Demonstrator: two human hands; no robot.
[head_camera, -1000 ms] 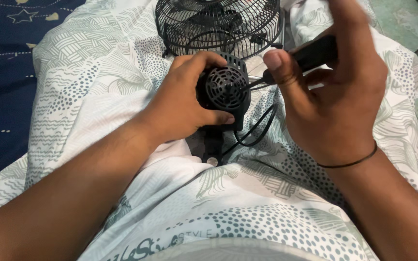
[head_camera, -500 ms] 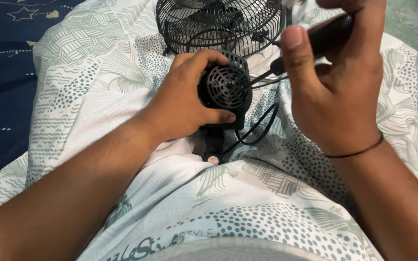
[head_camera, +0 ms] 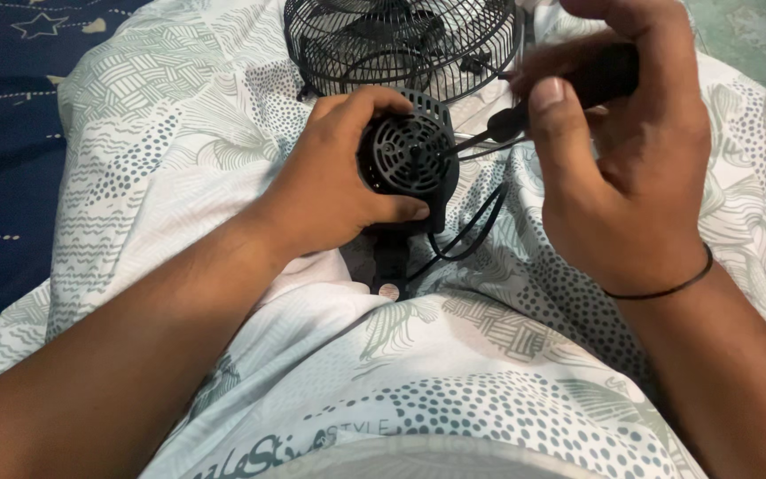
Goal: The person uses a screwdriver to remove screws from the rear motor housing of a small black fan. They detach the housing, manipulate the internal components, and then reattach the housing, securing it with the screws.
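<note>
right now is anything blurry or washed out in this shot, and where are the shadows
Head view: the vented motor cover and left hand are sharp; the right hand with the screwdriver is close to the lens and slightly soft. Lighting is even, no glare; soft shadows sit under the left hand and along the black cable on the patterned sheet. The wire fan guard is cropped at the top.

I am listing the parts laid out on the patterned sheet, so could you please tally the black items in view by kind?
Round vented motor housing, held in the left hand: 1
Wire fan guard: 1
Screwdriver, held in the right hand: 1
Power cord: 1
Wrist band: 1
Total: 5
</note>
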